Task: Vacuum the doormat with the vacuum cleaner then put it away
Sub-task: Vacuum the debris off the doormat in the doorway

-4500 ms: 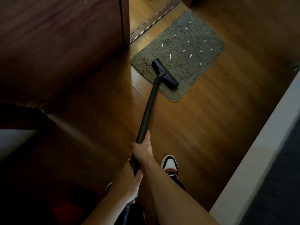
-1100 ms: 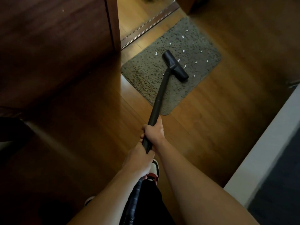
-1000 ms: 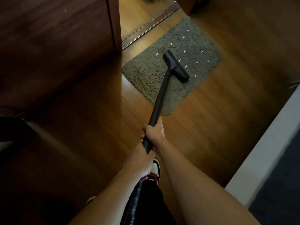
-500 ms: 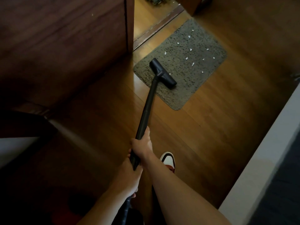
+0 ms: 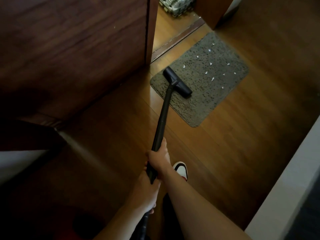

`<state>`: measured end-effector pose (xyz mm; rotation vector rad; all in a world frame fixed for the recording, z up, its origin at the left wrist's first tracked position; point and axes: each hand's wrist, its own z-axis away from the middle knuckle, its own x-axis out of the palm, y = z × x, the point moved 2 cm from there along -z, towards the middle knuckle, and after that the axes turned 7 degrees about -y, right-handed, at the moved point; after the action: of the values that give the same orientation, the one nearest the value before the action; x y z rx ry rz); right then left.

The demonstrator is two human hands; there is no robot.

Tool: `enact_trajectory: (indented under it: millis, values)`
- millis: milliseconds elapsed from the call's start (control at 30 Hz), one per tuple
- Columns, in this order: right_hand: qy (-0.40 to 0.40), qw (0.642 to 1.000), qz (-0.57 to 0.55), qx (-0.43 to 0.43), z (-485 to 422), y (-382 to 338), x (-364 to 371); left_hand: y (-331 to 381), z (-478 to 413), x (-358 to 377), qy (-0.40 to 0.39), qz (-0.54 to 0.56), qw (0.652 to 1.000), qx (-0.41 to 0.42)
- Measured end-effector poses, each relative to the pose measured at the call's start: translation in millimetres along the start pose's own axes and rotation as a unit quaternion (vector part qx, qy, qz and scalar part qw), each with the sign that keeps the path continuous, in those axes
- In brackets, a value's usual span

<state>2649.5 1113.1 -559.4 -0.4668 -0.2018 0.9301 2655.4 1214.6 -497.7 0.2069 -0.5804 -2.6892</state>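
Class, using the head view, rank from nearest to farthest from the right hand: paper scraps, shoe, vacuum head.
1. Shoe, on the floor just right of the right hand.
2. Vacuum head, on the near left part of the doormat.
3. Paper scraps, scattered farther out on the doormat.

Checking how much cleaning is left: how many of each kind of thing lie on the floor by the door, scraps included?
Grey shaggy rectangular doormat: 1
Black vacuum cleaner wand with floor nozzle: 1
Small white paper scraps on the doormat: 11 that show
White and red shoe: 1
Total: 14
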Motion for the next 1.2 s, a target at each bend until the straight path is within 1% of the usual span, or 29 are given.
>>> enact_trajectory:
  millis: [267, 533, 800, 1000, 1200]
  values:
    - [-0.008, 1.000, 0.000, -0.009, -38.3, -49.4, -53.4, 66.3, -40.8, 18.2, 0.016, 0.016, 1.000, -0.002]
    - [0.001, 1.000, 0.023, -0.020, -74.6, -109.5, -102.2, 138.1, -81.5, 21.9, 0.038, -0.047, 0.998, -0.013]
    - [0.019, 1.000, 0.018, -0.006, -96.0, -140.5, -135.4, 184.5, -101.8, 29.4, 0.037, -0.085, 0.996, -0.008]
    - [0.022, 1.000, 0.004, 0.002, -94.1, -143.7, -142.6, 190.1, -102.7, 34.9, 0.034, -0.076, 0.996, -0.017]
    - [0.018, 1.000, -0.004, 0.010, -74.3, -120.0, -117.1, 154.7, -87.6, 26.9, 0.032, -0.084, 0.996, -0.012]
